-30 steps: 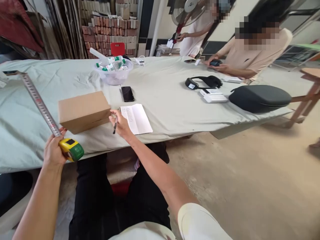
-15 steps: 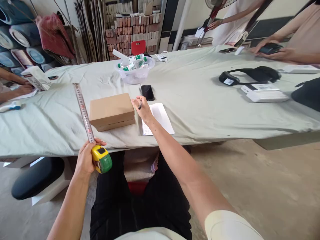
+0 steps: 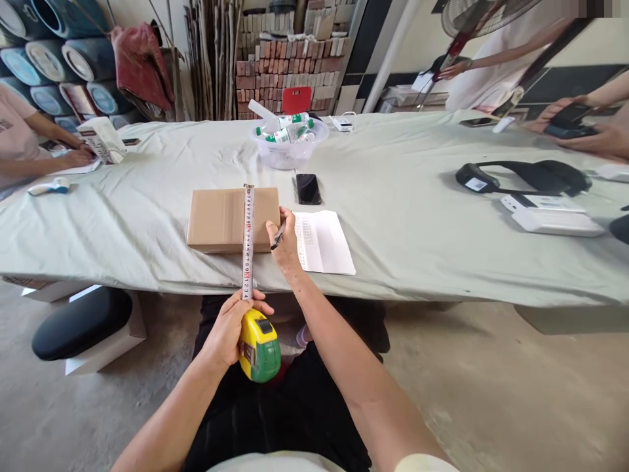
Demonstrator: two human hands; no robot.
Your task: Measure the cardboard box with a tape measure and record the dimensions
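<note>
Head view: tape measure (image 3: 261, 346) in left hand (image 3: 230, 331)

At the centre of the frame, the left hand (image 3: 228, 331) is hiding part of the tape measure (image 3: 259, 344), whose blade is covering a strip of the cardboard box (image 3: 216, 219); the right hand (image 3: 286, 244) is masking the box's lower right corner and some of the pen (image 3: 278, 237); the writing on the notebook (image 3: 328, 242) is appearing too small to read; at upper left, the frame's edge is cutting off a co-worker (image 3: 17, 134); at upper right, the top edge is cropping the fan (image 3: 484, 16); at far right, a dark object (image 3: 621, 228) is showing only a sliver.
</note>
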